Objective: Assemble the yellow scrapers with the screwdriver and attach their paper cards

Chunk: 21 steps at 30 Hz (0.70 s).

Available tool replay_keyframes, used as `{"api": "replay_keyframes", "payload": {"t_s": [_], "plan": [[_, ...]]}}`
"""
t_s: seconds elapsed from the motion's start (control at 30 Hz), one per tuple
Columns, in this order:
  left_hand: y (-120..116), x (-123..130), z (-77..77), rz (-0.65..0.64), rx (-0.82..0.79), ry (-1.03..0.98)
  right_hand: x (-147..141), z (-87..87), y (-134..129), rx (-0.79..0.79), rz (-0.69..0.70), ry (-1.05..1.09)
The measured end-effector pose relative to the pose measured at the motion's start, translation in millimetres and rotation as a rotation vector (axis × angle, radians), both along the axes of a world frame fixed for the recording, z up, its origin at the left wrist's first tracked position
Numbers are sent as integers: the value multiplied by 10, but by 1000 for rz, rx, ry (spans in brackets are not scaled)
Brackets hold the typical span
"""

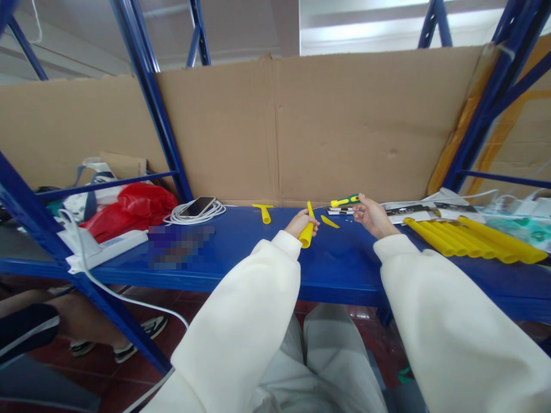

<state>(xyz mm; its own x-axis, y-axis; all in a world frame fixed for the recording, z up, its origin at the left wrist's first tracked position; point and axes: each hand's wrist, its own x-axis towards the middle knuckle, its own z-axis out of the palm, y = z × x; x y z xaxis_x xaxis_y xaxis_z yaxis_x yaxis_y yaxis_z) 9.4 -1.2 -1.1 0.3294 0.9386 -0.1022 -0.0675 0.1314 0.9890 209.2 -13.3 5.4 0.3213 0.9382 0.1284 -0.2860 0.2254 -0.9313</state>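
Note:
My left hand [297, 224] is wrapped round a yellow tube piece [307, 234], its open end facing me. My right hand [371, 215] grips the end of a yellow and green screwdriver [342, 201], whose thin shaft points left toward the top of that piece. Whether the tip touches it is too small to tell. On the blue shelf, a flat yellow strip [330, 221] lies between my hands. A yellow T-shaped piece [266, 214] stands apart to the left. Several yellow tubes [465, 240] lie side by side to the right of my right hand.
A phone [197, 207] rests on a coiled white cable [183, 218] at the left, near a white power strip [116, 249] and a red bag [140, 207]. Cardboard [344, 126] stands behind the blue shelf [241, 252]. Another person's legs [81, 321] show at lower left.

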Motion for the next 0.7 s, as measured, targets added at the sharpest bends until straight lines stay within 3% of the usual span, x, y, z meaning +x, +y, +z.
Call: {"api": "replay_keyframes", "payload": {"t_s": [0.7], "plan": [[-20,-3,18,14,-14,-16,17,-45,51,98,-61,-34]]}}
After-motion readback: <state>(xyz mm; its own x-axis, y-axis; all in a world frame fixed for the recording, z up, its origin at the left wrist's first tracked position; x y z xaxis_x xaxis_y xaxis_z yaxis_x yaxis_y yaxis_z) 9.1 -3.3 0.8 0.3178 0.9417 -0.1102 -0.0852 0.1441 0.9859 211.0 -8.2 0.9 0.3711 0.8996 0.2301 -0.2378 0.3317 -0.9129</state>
